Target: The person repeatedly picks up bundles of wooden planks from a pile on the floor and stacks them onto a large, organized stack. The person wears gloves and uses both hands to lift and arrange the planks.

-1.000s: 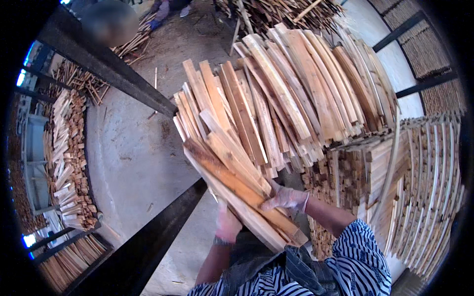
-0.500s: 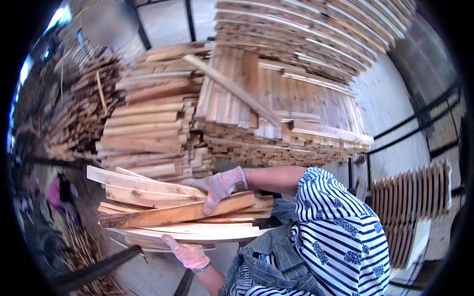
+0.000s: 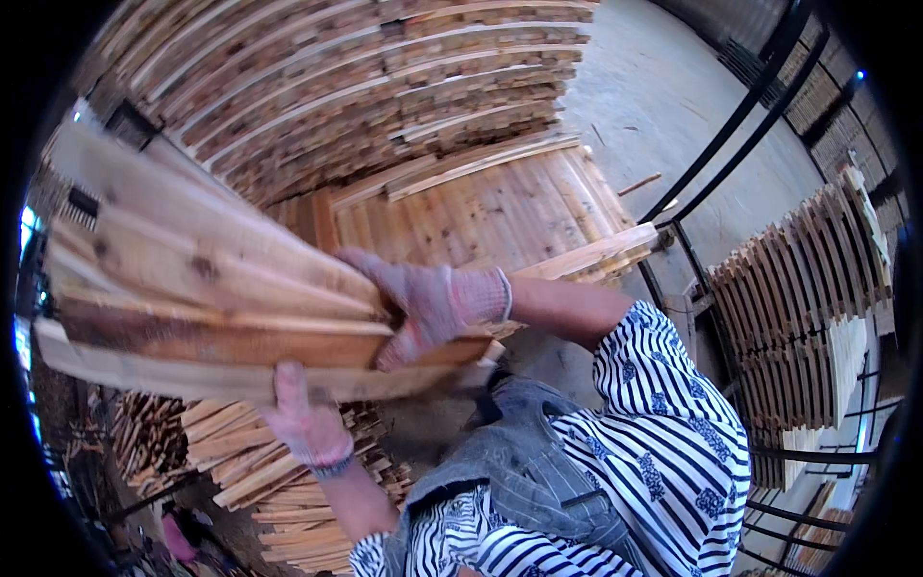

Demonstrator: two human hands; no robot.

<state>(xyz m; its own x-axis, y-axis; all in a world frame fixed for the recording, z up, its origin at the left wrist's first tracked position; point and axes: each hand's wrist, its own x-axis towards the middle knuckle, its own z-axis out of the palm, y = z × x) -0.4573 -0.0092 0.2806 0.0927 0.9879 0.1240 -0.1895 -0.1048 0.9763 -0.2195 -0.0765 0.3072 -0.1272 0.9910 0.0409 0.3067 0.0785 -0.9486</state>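
A bundle of several pale wooden boards (image 3: 221, 332) fills the left of the head view, blurred by motion and slanting up toward the far left. Over the near end of the bundle, my right hand (image 3: 433, 303), in a knit work glove, has its fingers wrapped around the boards. My left hand (image 3: 308, 423), gloved as well, grips the lower edge with its thumb against the outermost board. Its other fingers are hidden beneath the wood.
Behind the bundle lies a flat stack of boards (image 3: 461, 212), with a tall layered lumber pile (image 3: 385, 96) beyond it. Black metal rails (image 3: 760, 115) and slatted wood stacks (image 3: 788, 298) stand at right. Loose boards (image 3: 298, 519) lie below left; a person in pink (image 3: 178, 539) is at lower left.
Both hands have lifted and swung the bundle, which now appears larger and higher at the left. The view has turned, so the stacks sit elsewhere in the picture.
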